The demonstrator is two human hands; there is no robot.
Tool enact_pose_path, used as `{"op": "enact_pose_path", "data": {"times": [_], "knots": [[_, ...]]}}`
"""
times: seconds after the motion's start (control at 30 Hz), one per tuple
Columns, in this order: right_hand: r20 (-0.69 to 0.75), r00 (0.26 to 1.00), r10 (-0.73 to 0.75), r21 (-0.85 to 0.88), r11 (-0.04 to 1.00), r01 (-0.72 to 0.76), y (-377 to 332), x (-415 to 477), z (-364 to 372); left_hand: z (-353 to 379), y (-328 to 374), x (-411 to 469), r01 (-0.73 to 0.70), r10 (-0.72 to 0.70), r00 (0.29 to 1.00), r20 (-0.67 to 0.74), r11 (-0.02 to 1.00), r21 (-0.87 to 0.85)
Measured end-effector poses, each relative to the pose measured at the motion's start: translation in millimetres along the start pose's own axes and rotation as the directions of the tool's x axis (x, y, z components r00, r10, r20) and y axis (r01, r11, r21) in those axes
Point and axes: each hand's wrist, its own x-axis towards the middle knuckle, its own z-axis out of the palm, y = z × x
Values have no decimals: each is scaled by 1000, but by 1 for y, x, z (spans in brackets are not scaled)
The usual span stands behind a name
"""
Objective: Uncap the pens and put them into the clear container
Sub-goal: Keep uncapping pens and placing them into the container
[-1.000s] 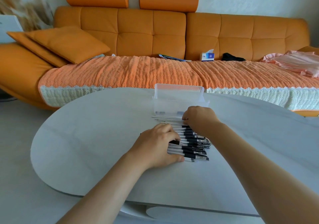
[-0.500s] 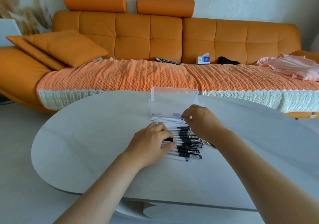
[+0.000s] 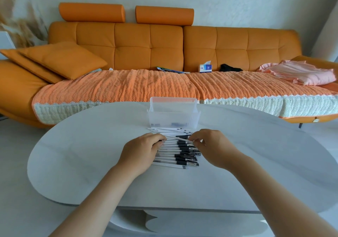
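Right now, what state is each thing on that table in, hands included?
Lifted pen: raised at a slant over the pile, held at both ends.
Left hand: closed on the pen's left end.
Right hand: fingers pinching the pen's right end.
Pen pile: lying flat in a row, black caps on.
Clear container: upright, open-topped, behind the pile.

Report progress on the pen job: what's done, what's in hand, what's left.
Done: little that shows. The clear container holds a few dark bits at its bottom, too blurred to name. In hand: the left hand and right hand hold one white pen between them, lifted above the pile. Left: the pile of pens on the table, many showing black caps.
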Motion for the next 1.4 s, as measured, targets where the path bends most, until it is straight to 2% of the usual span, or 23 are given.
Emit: {"op": "enact_pose_path", "data": {"times": [0.2,0.73,1.0,1.23,1.4], "knots": [[6,1000,12,33,999,-12,9,1,0,0,5,0,4,-4,1000,13,1000,1],[16,1000,11,-11,1000,-11,9,5,-1,1,5,0,-40,40,998,41,999,2],[21,999,-37,166,986,33,-1,4,1,2,12,0,-113,113,991,72,994,4],[7,1000,14,158,987,-15,8,5,-5,0,12,2,-103,102,993,60,995,14],[16,1000,-7,218,976,4,0,2,-3,3,18,3,-110,109,991,77,994,13]]}}
